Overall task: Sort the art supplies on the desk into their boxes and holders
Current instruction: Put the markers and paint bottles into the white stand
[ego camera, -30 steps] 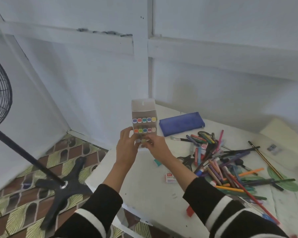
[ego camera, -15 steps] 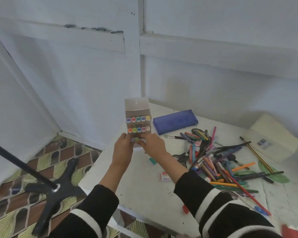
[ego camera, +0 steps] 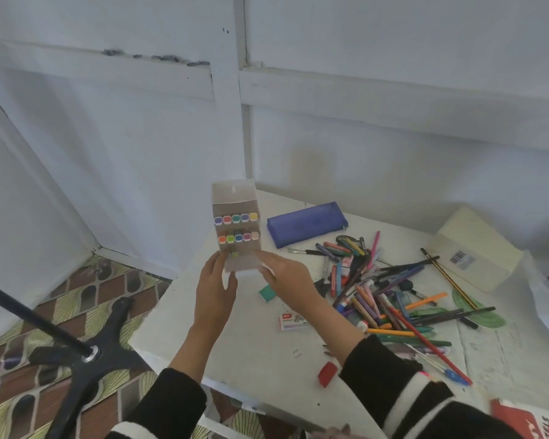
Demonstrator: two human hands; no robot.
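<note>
Translucent marker box (ego camera: 233,198) upright, caps (ego camera: 236,218) toward camera, hands (ego camera: 215,288) (ego camera: 287,280) gripping base

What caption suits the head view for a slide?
Left hand and right hand hold a marker box beside scattered pens.

At the centre of the frame I see both hands holding up a clear marker box (ego camera: 233,198) by its lower end. The left hand (ego camera: 216,289) is on its left edge and the right hand (ego camera: 286,280) is at its lower right corner. Two rows of coloured marker caps (ego camera: 236,218) face me. To the right, on the white desk (ego camera: 235,346), lies a blue pencil case (ego camera: 306,224), with a loose pile of pens and pencils (ego camera: 377,299) below it. A black fan stand (ego camera: 86,356) fills the lower left.
</note>
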